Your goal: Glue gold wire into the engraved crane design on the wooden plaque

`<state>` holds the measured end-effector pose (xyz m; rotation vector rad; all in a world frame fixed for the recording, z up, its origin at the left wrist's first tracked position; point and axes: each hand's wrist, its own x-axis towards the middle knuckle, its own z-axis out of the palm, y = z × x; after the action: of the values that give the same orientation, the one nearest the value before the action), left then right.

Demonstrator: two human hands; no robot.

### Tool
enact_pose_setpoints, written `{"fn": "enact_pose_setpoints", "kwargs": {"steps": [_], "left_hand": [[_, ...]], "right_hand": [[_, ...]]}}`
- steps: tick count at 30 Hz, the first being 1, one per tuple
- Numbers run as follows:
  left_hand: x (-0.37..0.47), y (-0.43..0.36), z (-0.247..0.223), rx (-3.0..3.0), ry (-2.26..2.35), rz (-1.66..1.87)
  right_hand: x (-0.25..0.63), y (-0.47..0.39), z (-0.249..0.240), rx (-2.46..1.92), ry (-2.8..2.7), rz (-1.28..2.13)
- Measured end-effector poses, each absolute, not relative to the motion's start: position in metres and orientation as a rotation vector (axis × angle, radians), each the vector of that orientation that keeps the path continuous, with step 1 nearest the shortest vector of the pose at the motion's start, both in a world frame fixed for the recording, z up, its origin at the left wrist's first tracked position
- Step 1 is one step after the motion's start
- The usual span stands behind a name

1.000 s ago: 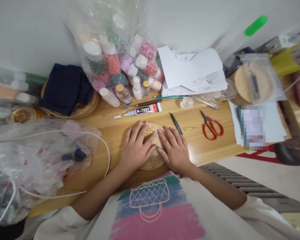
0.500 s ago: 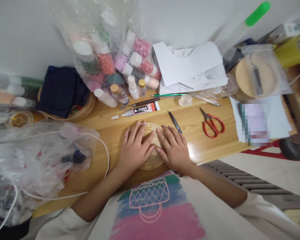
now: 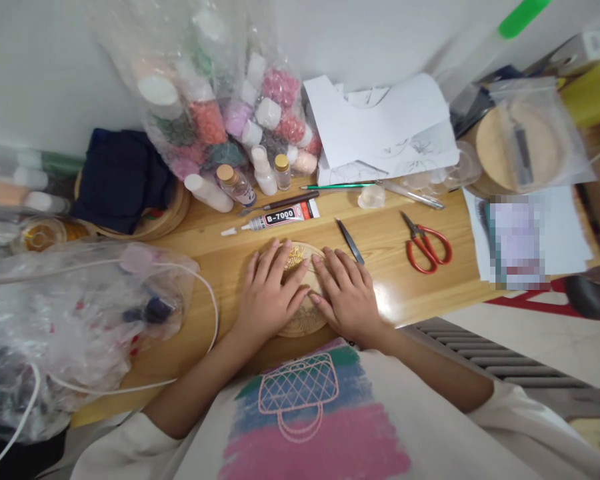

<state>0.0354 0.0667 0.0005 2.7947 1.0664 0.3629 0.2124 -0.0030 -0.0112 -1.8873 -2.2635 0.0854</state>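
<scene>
A round wooden disc (image 3: 305,319) with line carving lies flat at the table's front edge. Small gold pieces (image 3: 294,257) sit on its upper left part. My left hand (image 3: 267,287) rests palm down over the disc's left side, fingers stretched out. Over the right side lies my right hand (image 3: 347,290), also flat with fingers spread. The thumbs nearly meet at the middle, and both hands cover much of the disc. Just beyond are black tweezers (image 3: 350,241) and a B-7000 glue tube (image 3: 283,218).
Red-handled scissors (image 3: 425,243) lie to the right. Behind stand small bottles (image 3: 237,185) and a plastic bag of coloured jars (image 3: 210,123). White papers (image 3: 380,127) lean at the back. A crumpled plastic bag (image 3: 80,327) and a white cable (image 3: 213,300) are at left.
Both hands stay in the same place on the disc. The view has shifted very slightly, so objects on the right appear a little farther right.
</scene>
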Motion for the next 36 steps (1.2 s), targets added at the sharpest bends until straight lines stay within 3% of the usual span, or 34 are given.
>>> {"fn": "enact_pose_setpoints", "kwargs": {"steps": [36], "left_hand": [[0.0319,0.0670,-0.0030,2.736,1.043,0.371]], "right_hand": [[0.2144,-0.0039,-0.0120,-1.848,-2.292,0.024]]}}
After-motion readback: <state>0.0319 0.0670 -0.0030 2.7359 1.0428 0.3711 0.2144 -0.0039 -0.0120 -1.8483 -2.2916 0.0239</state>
